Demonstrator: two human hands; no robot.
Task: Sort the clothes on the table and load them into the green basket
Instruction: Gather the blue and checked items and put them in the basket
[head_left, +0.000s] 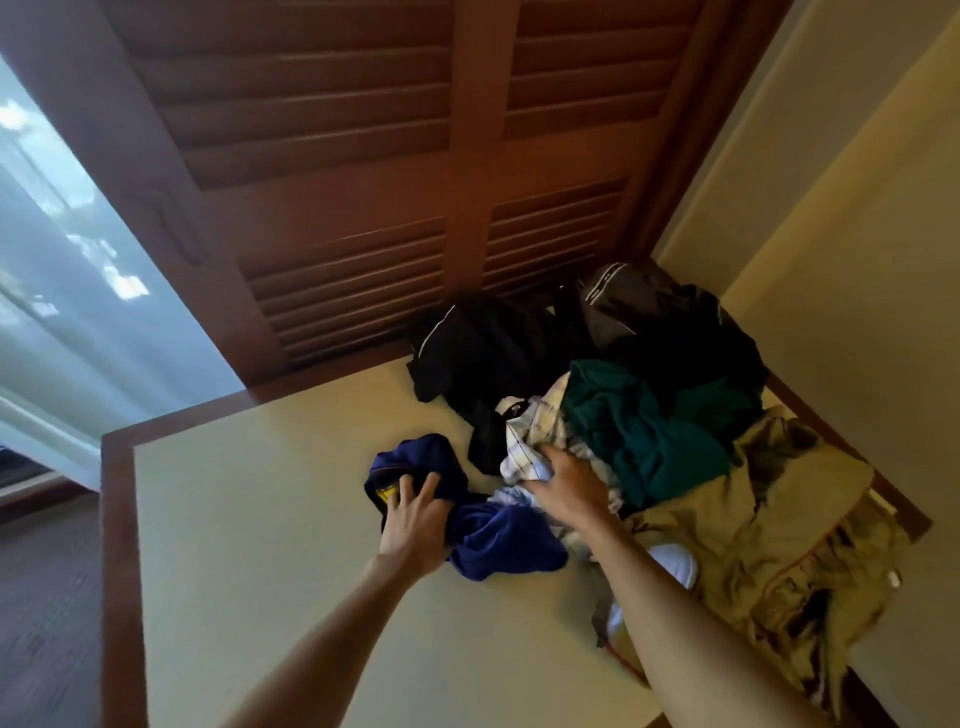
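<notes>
I am at the sorting step, pulling pieces off the clothes pile (649, 415) on the table (249, 519). My left hand (410, 519) rests with spread fingers on the blue garment (483, 530), just left of the pile. My right hand (566, 483) grips the white checked shirt (524, 447) at the pile's near-left edge. No green basket is in view, so next I should free the shirt and find the basket.

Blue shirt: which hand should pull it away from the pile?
Probably the left hand. It already rests on the blue shirt, fingers spread over the cloth, on the open side of the table. The right hand is busy gripping the white checked shirt in the pile.
</notes>
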